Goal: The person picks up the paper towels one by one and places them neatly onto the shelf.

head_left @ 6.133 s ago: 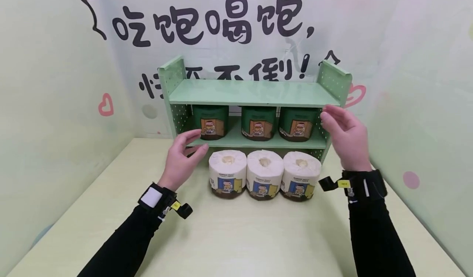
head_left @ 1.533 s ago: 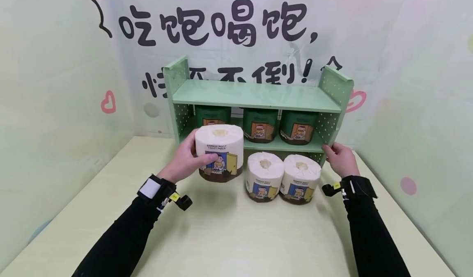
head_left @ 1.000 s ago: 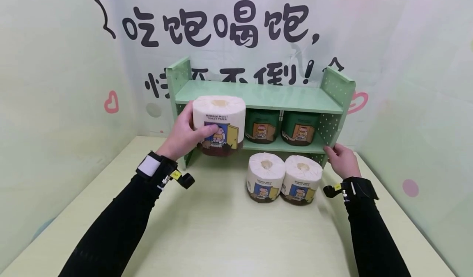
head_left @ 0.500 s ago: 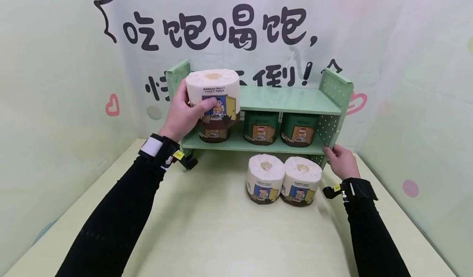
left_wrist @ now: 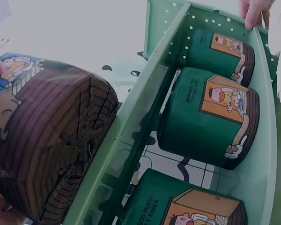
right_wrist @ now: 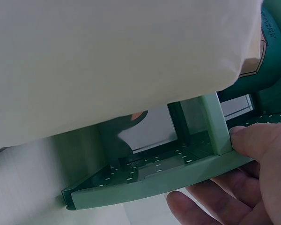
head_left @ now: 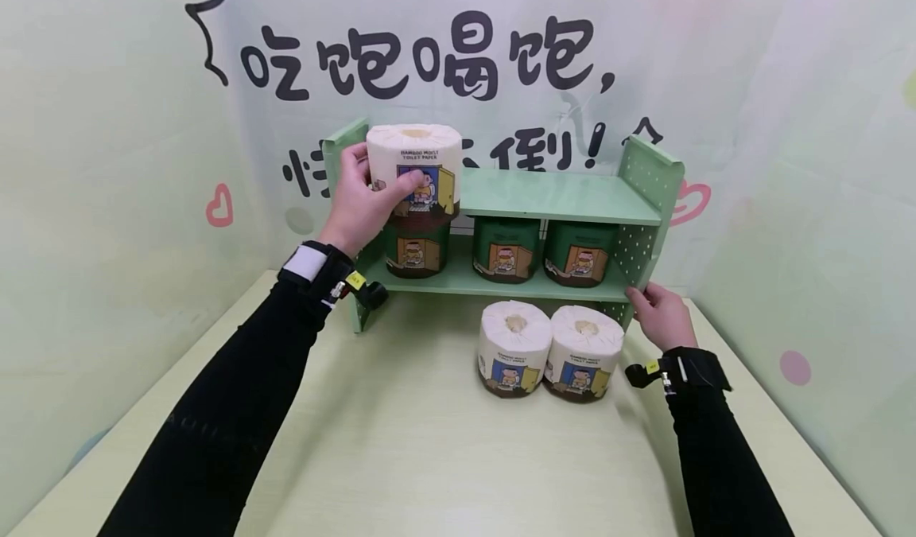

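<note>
My left hand [head_left: 361,207] grips a white-wrapped toilet paper roll [head_left: 429,145], thumb across its printed front. It holds the roll upright at the left end of the top shelf [head_left: 544,193] of a green rack. In the left wrist view, the dark brown underside of this roll [left_wrist: 61,140] shows right by the shelf's front edge. With thumb and fingers, my right hand [head_left: 667,316] pinches the front edge of the rack's right side panel [head_left: 637,250], low down. The right wrist view shows the thumb on one side of that panel edge and fingers beneath.
Three green-wrapped rolls [head_left: 506,239] stand on the lower shelf. Two more white rolls [head_left: 515,342] [head_left: 583,346] stand side by side on the pale table [head_left: 458,465], in front of the rack's right half. A lettered wall sheet [head_left: 272,147] hangs behind.
My left hand took the leftmost white roll off the table and raised it to top-shelf height. Lately it moved slightly up. My right hand came down onto the side panel and stays there.
</note>
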The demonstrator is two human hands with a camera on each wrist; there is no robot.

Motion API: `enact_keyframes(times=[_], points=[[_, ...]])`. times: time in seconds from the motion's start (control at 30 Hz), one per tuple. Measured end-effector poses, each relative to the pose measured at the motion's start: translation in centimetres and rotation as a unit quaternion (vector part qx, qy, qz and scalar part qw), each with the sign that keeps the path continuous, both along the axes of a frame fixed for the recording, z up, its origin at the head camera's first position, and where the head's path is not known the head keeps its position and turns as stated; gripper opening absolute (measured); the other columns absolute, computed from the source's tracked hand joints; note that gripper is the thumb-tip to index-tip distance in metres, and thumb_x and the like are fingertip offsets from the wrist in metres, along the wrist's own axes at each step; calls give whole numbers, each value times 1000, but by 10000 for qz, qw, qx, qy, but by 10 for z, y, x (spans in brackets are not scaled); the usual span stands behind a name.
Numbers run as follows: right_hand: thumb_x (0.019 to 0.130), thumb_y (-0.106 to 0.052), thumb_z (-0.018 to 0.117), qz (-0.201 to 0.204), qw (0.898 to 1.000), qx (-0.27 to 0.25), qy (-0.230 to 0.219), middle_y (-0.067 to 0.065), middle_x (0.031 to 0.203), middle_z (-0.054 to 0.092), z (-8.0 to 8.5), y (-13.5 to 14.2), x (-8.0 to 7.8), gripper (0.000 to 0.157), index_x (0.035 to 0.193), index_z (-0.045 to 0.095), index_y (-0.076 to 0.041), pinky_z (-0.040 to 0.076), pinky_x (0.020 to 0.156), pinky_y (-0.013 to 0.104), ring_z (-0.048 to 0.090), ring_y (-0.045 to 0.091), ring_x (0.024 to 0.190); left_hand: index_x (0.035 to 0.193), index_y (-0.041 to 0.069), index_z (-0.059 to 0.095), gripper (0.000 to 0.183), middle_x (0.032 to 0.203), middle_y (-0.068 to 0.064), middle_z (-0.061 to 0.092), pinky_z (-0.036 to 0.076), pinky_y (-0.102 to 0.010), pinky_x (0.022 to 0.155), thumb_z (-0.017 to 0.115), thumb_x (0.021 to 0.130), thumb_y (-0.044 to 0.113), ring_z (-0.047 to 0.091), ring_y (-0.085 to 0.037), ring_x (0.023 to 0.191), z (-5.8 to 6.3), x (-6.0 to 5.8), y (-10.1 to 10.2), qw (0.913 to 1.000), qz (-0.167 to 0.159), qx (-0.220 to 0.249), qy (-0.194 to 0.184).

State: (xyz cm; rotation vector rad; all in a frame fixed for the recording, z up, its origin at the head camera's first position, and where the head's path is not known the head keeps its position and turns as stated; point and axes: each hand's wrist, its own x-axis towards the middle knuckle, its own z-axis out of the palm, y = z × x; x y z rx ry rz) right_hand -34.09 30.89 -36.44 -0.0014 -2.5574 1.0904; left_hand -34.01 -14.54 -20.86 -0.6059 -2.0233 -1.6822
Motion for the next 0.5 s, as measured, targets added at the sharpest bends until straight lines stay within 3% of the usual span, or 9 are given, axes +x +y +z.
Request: enact_keyframes(times=[0.13,0.33,0.5], points=[[108,-35,44,-3,10000,-1,-1,27,124,58,0,1,0,49,137,53,3,50,85,57,62,38,100,138,15,26,80,127,-6,51,48,-46,92,78,83,43,53,-18,109,1,-11,-2,9998,201,-6,-91],[108,-34,45,-22,10000,11,13,28,123,59,1,0,3,48,135,54,4,50,85,57,62,39,99,141,11,36,76,123,-5,46,48,-37,88,73,87,50,48,-18,108,5,-15,-2,9975,639,-246,-156],[108,-33,45,-8,10000,11,6,28,123,59,1,-1,3,46,135,55,4,49,85,58,62,39,100,144,12,30,80,126,-5,45,47,-35,91,73,88,50,48,-17,108,6,-17,-2,9966,755,-206,-253]])
